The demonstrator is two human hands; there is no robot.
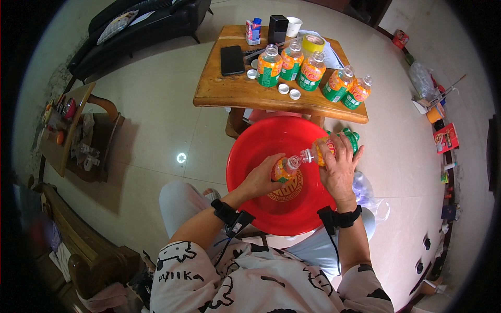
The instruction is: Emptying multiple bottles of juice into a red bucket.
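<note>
Over a large red basin (245, 146), my left hand (258, 180) is closed around a clear plastic bottle (282, 170) with an orange and green label, its uncapped mouth tipped toward the right. My right hand (340, 164) grips another such bottle (309, 155), tilted nearly sideways with its neck pointing left. The two open mouths meet or almost meet; whether they touch I cannot tell. Beyond the basin, several uncapped bottles with the same labels, one a bottle (269, 68) at the left, stand on a wooden table (219, 94). White caps (283, 88) lie near them.
On the table are a black phone (232, 60), a small carton (253, 32), a black box (277, 29), a white cup (294, 26), yellow tape (312, 43) and papers. A clear plastic bag (365, 193) lies right of the basin. A low wooden stand (78, 130) is at left.
</note>
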